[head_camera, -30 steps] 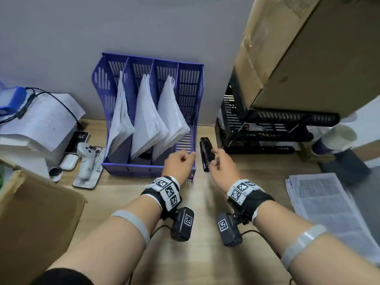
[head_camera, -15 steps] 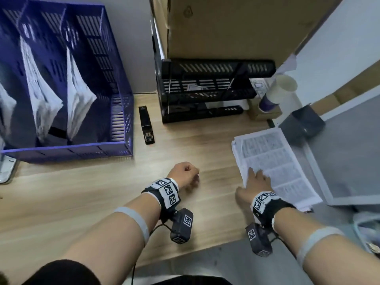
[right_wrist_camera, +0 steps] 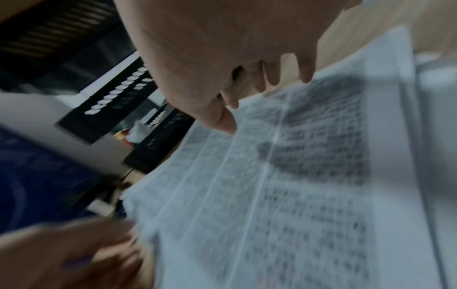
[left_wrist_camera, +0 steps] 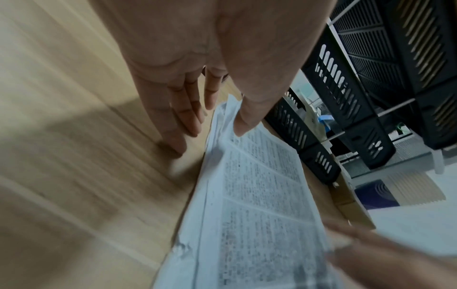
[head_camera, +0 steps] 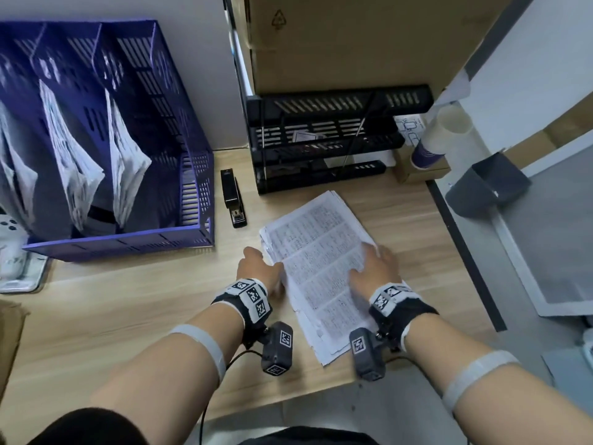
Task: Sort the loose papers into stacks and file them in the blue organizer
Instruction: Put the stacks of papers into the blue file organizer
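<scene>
A stack of printed papers (head_camera: 321, 252) lies slanted on the wooden desk, in front of me. My left hand (head_camera: 256, 261) sits at its left edge. In the left wrist view the left hand (left_wrist_camera: 210, 136) has straight fingers on the desk beside the papers (left_wrist_camera: 259, 195), thumb on the top sheet. My right hand (head_camera: 375, 261) lies flat on the stack's right side. The blurred right wrist view shows the right hand (right_wrist_camera: 259, 97) spread over the papers (right_wrist_camera: 272, 195). The blue organizer (head_camera: 192, 194) stands at the left with folded paper bundles (head_camera: 128, 168) upright in its compartments.
A black stapler (head_camera: 233, 202) lies between the organizer and a black stacked letter tray (head_camera: 321, 149), which has a large cardboard box (head_camera: 353, 36) on top. A paper cup (head_camera: 439, 136) and a grey bin (head_camera: 487, 184) are at the right, past the desk edge.
The right hand has slid the paper stack left, toward the desk's middle. The left hand has opened from a fist on the desk and reached the stack's left edge.
</scene>
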The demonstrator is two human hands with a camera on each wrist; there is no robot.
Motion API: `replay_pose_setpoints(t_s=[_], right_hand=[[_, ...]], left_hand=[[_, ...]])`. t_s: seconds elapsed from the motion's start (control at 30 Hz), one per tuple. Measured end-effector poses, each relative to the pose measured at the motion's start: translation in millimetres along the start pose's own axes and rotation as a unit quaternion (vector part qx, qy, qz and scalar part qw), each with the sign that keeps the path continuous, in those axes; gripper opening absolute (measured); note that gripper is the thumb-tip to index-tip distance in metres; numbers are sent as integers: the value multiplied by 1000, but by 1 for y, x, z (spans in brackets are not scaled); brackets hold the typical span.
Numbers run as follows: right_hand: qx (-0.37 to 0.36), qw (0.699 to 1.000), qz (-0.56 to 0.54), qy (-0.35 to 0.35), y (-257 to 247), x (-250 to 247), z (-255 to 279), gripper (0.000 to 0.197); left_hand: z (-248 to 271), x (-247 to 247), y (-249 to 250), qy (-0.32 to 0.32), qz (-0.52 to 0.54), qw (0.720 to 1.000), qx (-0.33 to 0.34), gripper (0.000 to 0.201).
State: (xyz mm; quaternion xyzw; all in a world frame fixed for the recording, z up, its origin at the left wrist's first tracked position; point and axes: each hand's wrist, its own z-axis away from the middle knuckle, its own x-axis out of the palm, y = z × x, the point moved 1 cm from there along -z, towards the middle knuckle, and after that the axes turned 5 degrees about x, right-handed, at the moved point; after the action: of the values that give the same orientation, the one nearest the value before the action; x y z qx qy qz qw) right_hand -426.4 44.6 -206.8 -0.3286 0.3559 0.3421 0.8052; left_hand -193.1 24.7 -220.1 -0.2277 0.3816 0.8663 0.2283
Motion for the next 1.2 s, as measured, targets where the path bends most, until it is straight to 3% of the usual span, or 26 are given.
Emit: replay_pose_setpoints(t_s=[0.13,0.2,0.27,0.37,0.43,0.53,0.6,0.73,0.8,0.9,1.0,1.1,1.2], right_hand=[[68,998,7,-3,11,-3,-11,75],[63,998,8,-6,6,5,-2,64],[45,999,-8,-25,2,18,3,55],[39,996,-60,-46,1,33,4,60],[49,989,-136,-29,-3,23,7,53],[48,942,-332,-30,-22,-11,13,45],[10,910,-413,-32,-40,-35,14,48],[-53,876,-478,48,-79,-73,22,32],[-68,866,-489,75,-92,-81,33,26],[-61,878,-469,74,-94,-72,46,20],[-36,925,-372,67,-90,-55,50,25],[11,941,-329,75,-78,-44,41,40],[57,941,-321,87,-72,-37,36,48]], left_hand=[[-4,4,2,-44,36,998,-27,58],[-6,8,3,-61,51,996,-28,56],[-5,12,3,-80,72,994,-32,41],[0,11,1,-100,115,988,6,21],[3,2,2,-130,180,974,34,35],[11,-24,18,-152,255,949,107,34],[17,-45,37,-145,256,941,168,35],[15,-80,67,-38,248,934,254,38],[14,-92,66,-20,239,929,280,43],[23,-94,57,-14,221,934,280,35],[22,-84,44,14,218,941,260,15],[14,-71,29,-61,215,940,258,30],[15,-74,23,-4,174,952,251,24]])
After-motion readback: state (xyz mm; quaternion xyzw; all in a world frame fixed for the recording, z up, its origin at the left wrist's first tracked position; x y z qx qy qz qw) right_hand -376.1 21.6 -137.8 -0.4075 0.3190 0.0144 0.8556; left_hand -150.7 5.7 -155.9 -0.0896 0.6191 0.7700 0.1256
